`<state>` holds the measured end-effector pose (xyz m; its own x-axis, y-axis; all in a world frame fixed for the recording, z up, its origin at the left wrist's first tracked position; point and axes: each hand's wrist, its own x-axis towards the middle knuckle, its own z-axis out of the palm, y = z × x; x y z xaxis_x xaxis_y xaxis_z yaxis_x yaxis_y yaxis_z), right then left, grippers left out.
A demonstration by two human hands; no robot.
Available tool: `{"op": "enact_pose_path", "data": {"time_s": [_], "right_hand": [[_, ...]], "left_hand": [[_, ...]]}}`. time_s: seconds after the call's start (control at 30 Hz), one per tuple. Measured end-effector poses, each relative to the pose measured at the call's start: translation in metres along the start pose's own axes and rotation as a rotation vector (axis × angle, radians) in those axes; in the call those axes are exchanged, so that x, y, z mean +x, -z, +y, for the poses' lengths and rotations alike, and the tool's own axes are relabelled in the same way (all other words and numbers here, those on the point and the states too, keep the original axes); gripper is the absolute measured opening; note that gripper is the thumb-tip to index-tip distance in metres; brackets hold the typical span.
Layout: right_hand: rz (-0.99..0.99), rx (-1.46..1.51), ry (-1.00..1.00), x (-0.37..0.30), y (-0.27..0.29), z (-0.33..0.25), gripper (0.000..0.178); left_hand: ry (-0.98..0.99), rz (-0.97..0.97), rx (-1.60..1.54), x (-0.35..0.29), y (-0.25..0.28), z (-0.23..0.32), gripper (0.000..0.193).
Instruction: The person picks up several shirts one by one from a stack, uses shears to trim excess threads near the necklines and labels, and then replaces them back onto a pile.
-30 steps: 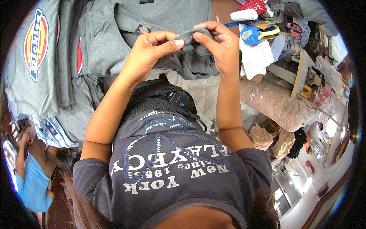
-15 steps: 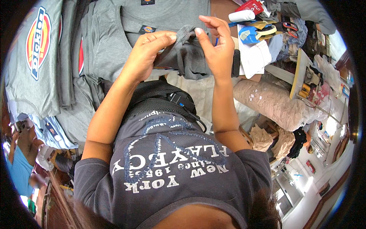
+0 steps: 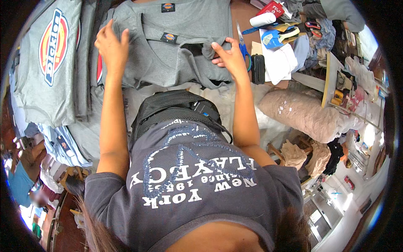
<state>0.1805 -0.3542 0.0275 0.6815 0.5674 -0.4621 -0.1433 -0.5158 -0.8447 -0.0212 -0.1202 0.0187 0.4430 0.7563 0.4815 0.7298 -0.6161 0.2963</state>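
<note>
A grey T-shirt [image 3: 168,63] lies spread in front of me, its neckline facing up and a small dark label inside the collar. My left hand [image 3: 112,48] is over its left part with fingers spread, holding nothing. At the right side, my right hand [image 3: 230,59] has its thumb and fingers closed on a bunched fold of the shirt. Another grey T-shirt [image 3: 201,19] with a similar label lies just beyond. Blue-handled scissors [image 3: 244,52] rest on the table to the right of my right hand, partly hidden by it.
Folded grey shirts with a large round logo [image 3: 29,80] are stacked at left, above a light blue garment [image 3: 69,151]. On the right are a black case [image 3: 258,69], white papers [image 3: 282,63], a blue tape dispenser [image 3: 273,38], a white roll [image 3: 263,19] and a bulky wrapped bundle [image 3: 294,111].
My left hand has let go of the fabric and moved left with its fingers spread. The right hand has moved slightly down, and the shirt lies flatter. The scissors now show more.
</note>
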Motion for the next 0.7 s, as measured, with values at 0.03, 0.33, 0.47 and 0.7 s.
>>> {"op": "enact_pose_path", "data": {"time_s": [0.03, 0.33, 0.47, 0.7], "right_hand": [[-0.005, 0.106, 0.003, 0.001, -0.003, -0.001, 0.066], [-0.289, 1.008, -0.002, 0.015, -0.006, 0.004, 0.013], [-0.257, 0.855, -0.141, 0.017, -0.012, -0.002, 0.021], [-0.332, 0.938, -0.028, 0.044, -0.020, -0.004, 0.033]], "left_hand": [[0.070, -0.042, 0.021, -0.001, -0.002, -0.015, 0.051], [0.204, -0.254, -0.310, 0.016, -0.015, -0.046, 0.036], [0.448, -0.343, -0.552, 0.017, -0.016, -0.040, 0.032], [0.925, -0.762, -1.375, 0.034, 0.001, -0.033, 0.031]]}}
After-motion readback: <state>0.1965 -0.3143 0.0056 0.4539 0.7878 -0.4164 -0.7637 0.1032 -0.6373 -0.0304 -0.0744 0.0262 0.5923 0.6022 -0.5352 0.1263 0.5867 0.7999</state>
